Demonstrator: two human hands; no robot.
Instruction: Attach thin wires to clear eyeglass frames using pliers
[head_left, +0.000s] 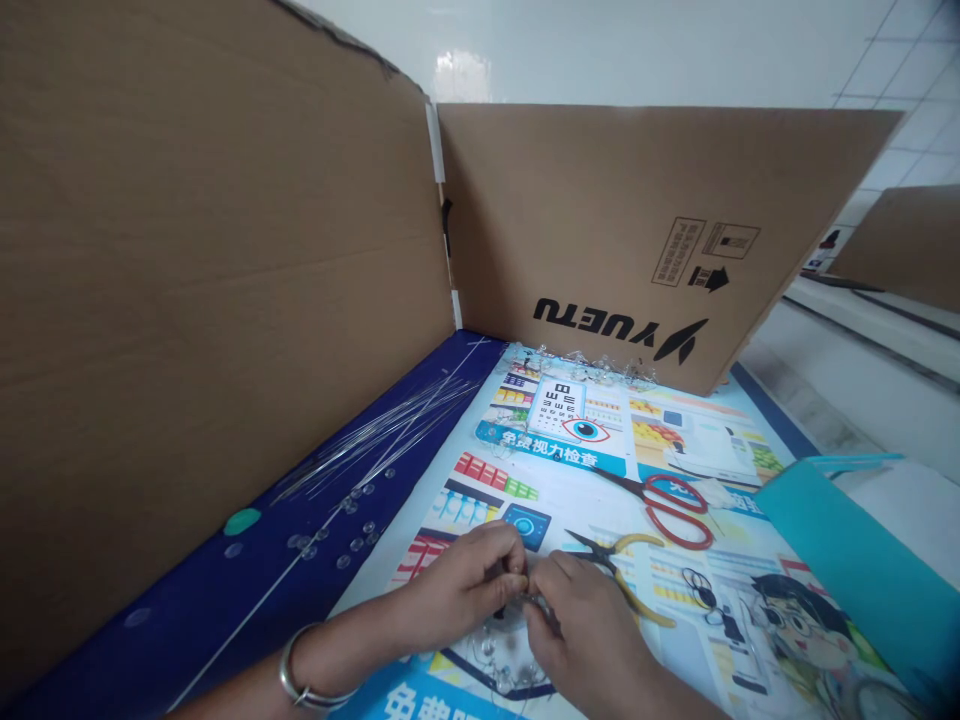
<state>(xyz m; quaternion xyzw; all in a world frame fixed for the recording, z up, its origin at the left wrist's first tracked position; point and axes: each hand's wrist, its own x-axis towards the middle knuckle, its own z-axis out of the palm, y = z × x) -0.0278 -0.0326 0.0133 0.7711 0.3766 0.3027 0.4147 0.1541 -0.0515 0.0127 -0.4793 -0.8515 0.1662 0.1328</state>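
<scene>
My left hand, wearing a silver bangle at the wrist, has its thumb and forefinger pinched together. Against its fingertips, my right hand is closed too, with curled fingers. Between and below them hangs a piece of clear beads and thin wire; both hands grip it, though the exact spot is hidden by the fingers. Pliers with yellow handles lie just beyond my right hand, jaws parted. Farther off rest red-handled scissors, partly open.
Loose clear beads and a bundle of thin wires or clear strands lie on the blue surface at left. Cardboard walls stand behind and at left, with clear beaded pieces along the base. A teal folder and black rings are at right.
</scene>
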